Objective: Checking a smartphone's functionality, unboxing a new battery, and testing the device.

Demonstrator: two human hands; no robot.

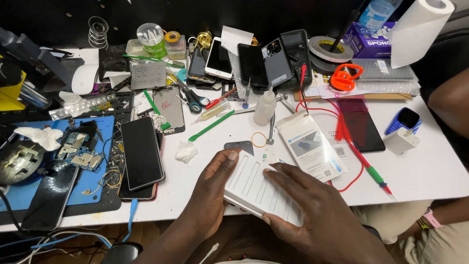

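Both hands hold a white ribbed tray [259, 190] at the lower centre of the frame, over the table [420, 171] edge. The left hand [212, 195] grips its near side, thumb on top; the right hand [312, 210] lies flat across it, fingers together. The packet [312, 146] just beyond looks sealed, so work seems barely begun.

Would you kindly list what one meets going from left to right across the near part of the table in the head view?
Blue work mat → black phone → left hand → white ribbed tray → right hand → white packet → dark red phone → white charger block.
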